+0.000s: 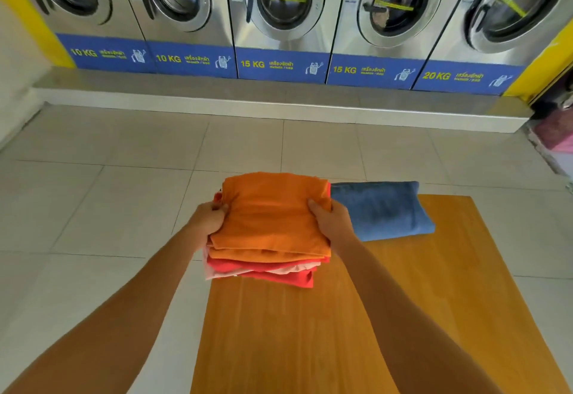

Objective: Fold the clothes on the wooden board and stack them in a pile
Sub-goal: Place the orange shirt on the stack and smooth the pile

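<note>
A: What are the hands doing?

B: Both arms reach forward, bare to the elbow. The left hand (209, 218) clamps the left edge of the pile (269, 232), fingers curled around the side and thumb on top. The right hand (330, 218) grips the right edge the same way, thumb lying on the orange top (273, 210). So the hands are apart, one on each side, both closed on the pile.

A: Where is the pile?

B: At the far left corner of the board (356, 331), partly hanging past its left edge over the floor (93, 207). I cannot tell whether it rests on the board or is lifted clear. Under the orange piece lie red and pale pink layers. Just beside it on the right sits a folded blue garment (381, 210), at the board's far edge.

A: And the room?

B: Pale tiled floor, a raised step, then a row of steel washers (282, 6) with blue panels marked 10, 10, 15, 15 and 20 KG.

A: Which way does the pile run?

B: Its long axis runs away from the person, leaning slightly left, folded edges facing them.
</note>
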`<state>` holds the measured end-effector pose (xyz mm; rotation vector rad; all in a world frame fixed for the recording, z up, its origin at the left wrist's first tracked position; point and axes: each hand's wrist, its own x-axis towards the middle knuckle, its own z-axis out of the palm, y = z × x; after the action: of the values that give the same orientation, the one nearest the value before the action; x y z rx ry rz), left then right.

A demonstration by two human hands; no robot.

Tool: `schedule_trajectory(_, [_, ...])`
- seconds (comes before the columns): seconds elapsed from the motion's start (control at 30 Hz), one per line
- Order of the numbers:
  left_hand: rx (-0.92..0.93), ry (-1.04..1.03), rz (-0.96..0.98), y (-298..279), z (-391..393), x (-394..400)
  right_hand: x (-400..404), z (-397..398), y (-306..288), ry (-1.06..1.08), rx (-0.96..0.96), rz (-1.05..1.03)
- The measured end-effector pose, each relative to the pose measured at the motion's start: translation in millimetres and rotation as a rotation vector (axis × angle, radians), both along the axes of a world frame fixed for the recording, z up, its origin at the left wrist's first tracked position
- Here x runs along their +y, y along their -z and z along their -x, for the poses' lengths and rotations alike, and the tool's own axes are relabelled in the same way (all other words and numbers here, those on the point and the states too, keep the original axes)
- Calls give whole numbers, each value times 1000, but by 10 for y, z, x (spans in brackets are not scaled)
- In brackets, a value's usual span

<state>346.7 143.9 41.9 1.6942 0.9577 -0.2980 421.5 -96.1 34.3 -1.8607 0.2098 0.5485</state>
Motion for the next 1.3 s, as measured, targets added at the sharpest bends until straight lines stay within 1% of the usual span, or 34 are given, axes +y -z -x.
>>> schedule_trajectory(0.07, [-32,-17,-22,124,-15,10,4,-48,-6,6,-7,-14])
schedule_trajectory(0.17, [-166,-74,-92,-5,-106,35,9,-190,-124,52,-69,-105])
schedule_trajectory(0.23, [-241,-95,-121,-64,-146,66,11,-231,-129,88,-90,-129])
schedule_trajectory(0.27, [-252,-83,-141,-67,-146,65,11,-225,-104,97,-90,-105])
schedule_trajectory(0.33, [-202,19,-224,-19,-115,38,-4,-188,-13,83,-82,-5])
schedule_trajectory(0.4, [-145,121,-353,67,-66,-12,-27,-127,15,71,-80,76])
schedule_trajectory(0.43, [-158,121,-439,93,-54,-36,-36,-113,6,80,-102,125])
schedule_trajectory(0.5, [-249,52,-636,98,-46,-68,-42,-117,-49,132,-207,231])
schedule_trajectory(0.57, [-405,49,-821,77,-49,-154,0,-123,-106,139,-430,320])
schedule_trajectory(0.6, [-492,102,-883,67,-54,-259,53,-118,-127,96,-572,361])
schedule_trajectory(0.63, [-555,192,-931,61,-59,-394,128,-110,-152,18,-705,402])
schedule_trajectory(0.67, [-580,304,-960,87,-63,-543,207,-95,-169,-104,-803,457])
schedule_trajectory(0.7, [-561,425,-971,133,-51,-696,272,-76,-153,-253,-856,517])
schedule_trajectory(0.73, [-511,539,-981,213,-27,-810,305,-63,-99,-397,-870,580])
schedule_trajectory(0.77, [-457,624,-1010,306,11,-873,288,-76,-23,-507,-834,641])
schedule_trajectory(0.8, [-413,671,-1043,406,53,-872,217,-128,69,-562,-732,684])
schedule_trajectory(0.87, [-359,681,-1085,538,139,-758,9,-268,179,-517,-480,710])
schedule_trajectory(0.9, [-336,669,-1093,561,170,-688,-97,-334,198,-447,-413,702])
schedule_trajectory(0.93, [-316,655,-1098,562,186,-636,-185,-392,186,-343,-392,669])
schedule_trajectory(1.0, [-301,641,-1083,470,190,-639,-281,-467,92,-107,-418,530])
schedule_trajectory(1.07, [-388,654,-1040,313,154,-791,-272,-544,16,23,-388,379])
schedule_trajectory(1.13, [-509,727,-982,145,94,-1042,-211,-655,-8,53,-284,254])
schedule_trajectory(1.2, [-581,829,-958,55,36,-1325,-135,-747,-5,27,-176,167])
schedule_trajectory(1.23, [-584,875,-960,50,16,-1452,-101,-775,-10,9,-130,129])
schedule_trajectory(1.3, [-523,932,-958,123,-10,-1609,-70,-808,-60,-49,-109,151])
